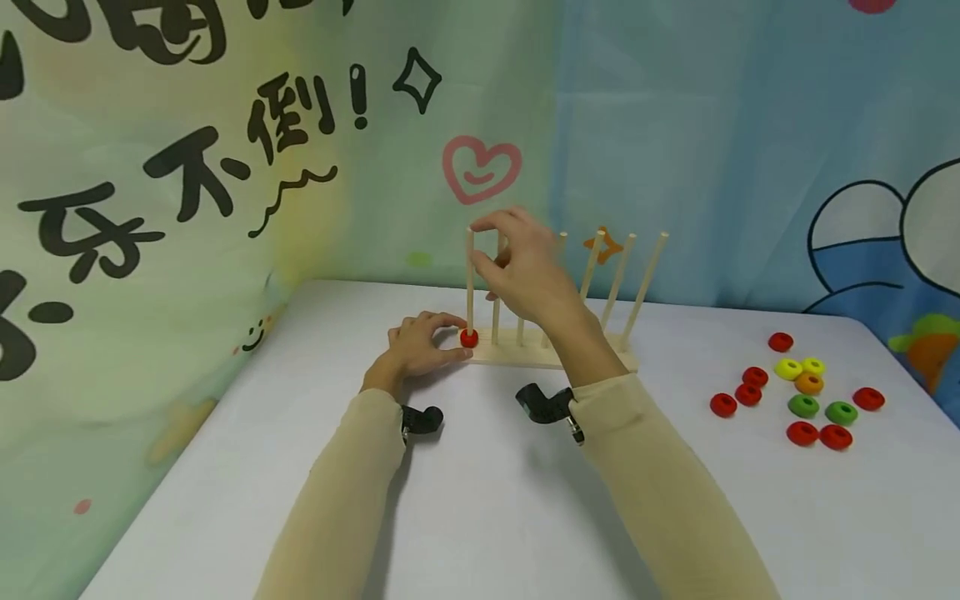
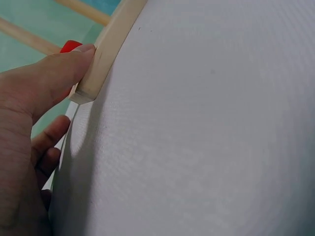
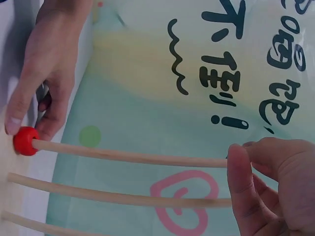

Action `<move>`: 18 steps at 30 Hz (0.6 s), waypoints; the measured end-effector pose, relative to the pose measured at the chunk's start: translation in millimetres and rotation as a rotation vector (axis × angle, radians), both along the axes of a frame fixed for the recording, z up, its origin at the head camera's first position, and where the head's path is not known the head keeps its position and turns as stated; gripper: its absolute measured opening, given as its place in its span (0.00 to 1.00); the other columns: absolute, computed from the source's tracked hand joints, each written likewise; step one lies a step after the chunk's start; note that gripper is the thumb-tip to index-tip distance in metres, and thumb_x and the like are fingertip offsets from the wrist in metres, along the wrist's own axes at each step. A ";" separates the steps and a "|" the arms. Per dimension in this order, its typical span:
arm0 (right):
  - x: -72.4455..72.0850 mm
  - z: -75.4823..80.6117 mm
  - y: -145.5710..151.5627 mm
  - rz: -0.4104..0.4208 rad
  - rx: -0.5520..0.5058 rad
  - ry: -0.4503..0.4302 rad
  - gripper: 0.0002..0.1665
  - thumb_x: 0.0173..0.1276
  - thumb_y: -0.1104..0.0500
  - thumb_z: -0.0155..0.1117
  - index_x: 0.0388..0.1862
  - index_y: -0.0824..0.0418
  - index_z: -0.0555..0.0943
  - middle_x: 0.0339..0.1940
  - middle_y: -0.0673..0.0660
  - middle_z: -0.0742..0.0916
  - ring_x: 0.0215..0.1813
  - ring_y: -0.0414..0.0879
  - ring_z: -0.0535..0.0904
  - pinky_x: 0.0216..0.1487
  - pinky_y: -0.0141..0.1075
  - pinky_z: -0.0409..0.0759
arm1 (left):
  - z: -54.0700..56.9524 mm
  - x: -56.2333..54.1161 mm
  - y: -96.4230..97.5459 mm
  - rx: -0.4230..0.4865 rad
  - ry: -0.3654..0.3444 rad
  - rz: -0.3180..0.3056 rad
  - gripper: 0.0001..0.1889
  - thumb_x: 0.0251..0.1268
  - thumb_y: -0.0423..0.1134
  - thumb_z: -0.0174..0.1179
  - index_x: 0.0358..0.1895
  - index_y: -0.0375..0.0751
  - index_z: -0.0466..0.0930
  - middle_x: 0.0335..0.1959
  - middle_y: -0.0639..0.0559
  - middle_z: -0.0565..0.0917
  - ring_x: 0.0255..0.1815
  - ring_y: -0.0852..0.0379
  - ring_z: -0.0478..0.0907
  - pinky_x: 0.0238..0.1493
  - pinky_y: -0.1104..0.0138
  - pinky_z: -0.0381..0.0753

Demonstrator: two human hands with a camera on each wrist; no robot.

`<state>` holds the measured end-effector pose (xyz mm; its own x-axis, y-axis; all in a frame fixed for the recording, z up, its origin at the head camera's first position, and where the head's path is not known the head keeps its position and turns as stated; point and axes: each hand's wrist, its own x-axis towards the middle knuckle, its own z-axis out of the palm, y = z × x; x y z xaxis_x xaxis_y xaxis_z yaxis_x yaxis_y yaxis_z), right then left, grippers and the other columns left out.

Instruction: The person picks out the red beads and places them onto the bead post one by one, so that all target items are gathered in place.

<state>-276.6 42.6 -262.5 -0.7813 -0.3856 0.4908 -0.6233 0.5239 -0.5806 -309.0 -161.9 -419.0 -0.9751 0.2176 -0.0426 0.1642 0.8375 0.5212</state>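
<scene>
A wooden peg stand point(image 1: 517, 354) with several upright pegs stands toward the back of the white table. Low on its leftmost peg point(image 1: 470, 283) sits a red ring bead point(image 1: 469, 338). My left hand point(image 1: 422, 343) grips the stand's left end, thumb along the front edge and fingers behind, close beside the bead. At the top of that same peg is my right hand point(image 1: 528, 265), its index finger and thumb spread apart around the tip. No bead shows between them. In the right wrist view the thumb point(image 3: 239, 172) hides the peg's tip.
Loose ring beads lie at the table's right: several red ones point(image 1: 802, 432), two yellow point(image 1: 788, 369), an orange one point(image 1: 809, 383) and two green point(image 1: 842, 412). Behind the table hangs a printed curtain point(image 1: 637, 100). Black wrist mounts point(image 1: 543, 404) stick out from both sleeves.
</scene>
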 end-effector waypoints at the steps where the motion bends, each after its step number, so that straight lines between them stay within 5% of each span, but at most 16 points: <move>1: 1.4 -2.9 1.4 0.000 -0.005 0.006 0.18 0.71 0.58 0.62 0.59 0.58 0.79 0.55 0.52 0.77 0.23 0.41 0.82 0.37 0.35 0.80 | -0.5 0.4 -0.7 0.001 0.002 -0.005 0.31 0.57 0.67 0.62 0.65 0.68 0.72 0.71 0.50 0.67 0.68 0.41 0.60 0.62 0.44 0.54; 7: 7.5 -13.3 16.9 0.030 -0.021 0.102 0.18 0.69 0.59 0.64 0.56 0.59 0.80 0.54 0.55 0.79 0.29 0.41 0.84 0.41 0.38 0.80 | -2.4 1.5 1.4 -0.001 0.009 0.002 0.30 0.57 0.66 0.62 0.65 0.68 0.73 0.71 0.50 0.67 0.67 0.41 0.60 0.63 0.44 0.53; 12: 8.9 -15.4 29.8 0.070 0.018 0.171 0.15 0.69 0.59 0.64 0.53 0.59 0.82 0.52 0.53 0.82 0.30 0.41 0.81 0.34 0.36 0.79 | -3.2 3.2 -1.1 -0.017 0.003 0.011 0.31 0.58 0.66 0.61 0.65 0.67 0.72 0.71 0.49 0.66 0.67 0.41 0.60 0.61 0.43 0.54; 18: 10.9 -23.4 56.8 0.102 0.055 0.170 0.13 0.68 0.61 0.65 0.52 0.59 0.82 0.50 0.52 0.83 0.30 0.40 0.79 0.33 0.35 0.79 | -3.6 0.8 1.1 -0.018 0.001 -0.001 0.31 0.57 0.67 0.60 0.65 0.67 0.72 0.71 0.50 0.67 0.67 0.41 0.60 0.61 0.44 0.54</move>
